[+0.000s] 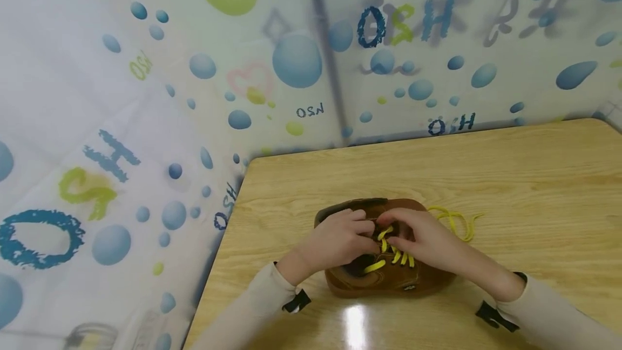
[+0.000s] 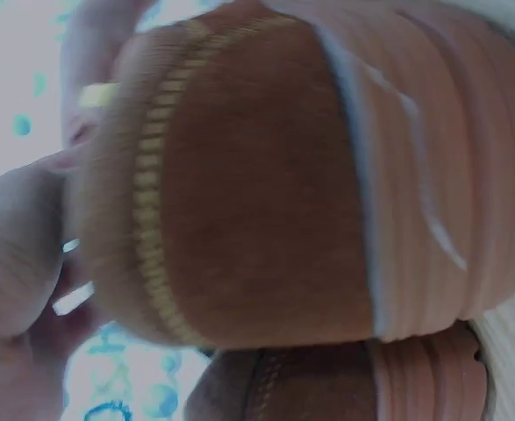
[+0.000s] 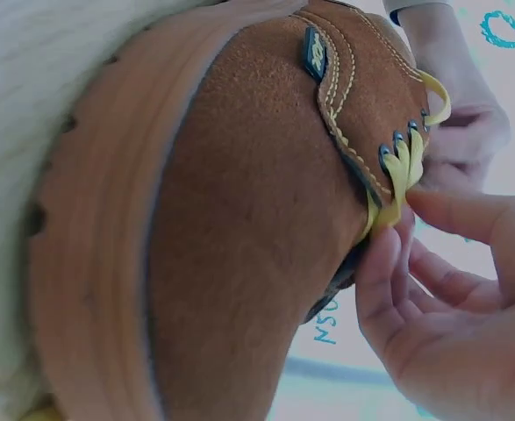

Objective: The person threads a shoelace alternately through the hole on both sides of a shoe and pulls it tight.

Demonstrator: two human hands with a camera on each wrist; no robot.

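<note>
A brown suede shoe with yellow laces lies sideways across the table, its dark opening toward the left. My right hand is over the lace rows; in the right wrist view its thumb and forefinger pinch the yellow shoelace close to the eyelets. From the heel side my left hand reaches over the opening, fingers curled, thumb and forefinger right at the lace; the shoe partly hides its fingertips in the left wrist view. A second brown shoe stands close beside the first, on its far side.
Loose yellow lace trails onto the wooden table right of the shoes. Behind and to the left hangs a pale curtain printed with blue and green drops. A bright light reflection falls on the table in front of the shoe.
</note>
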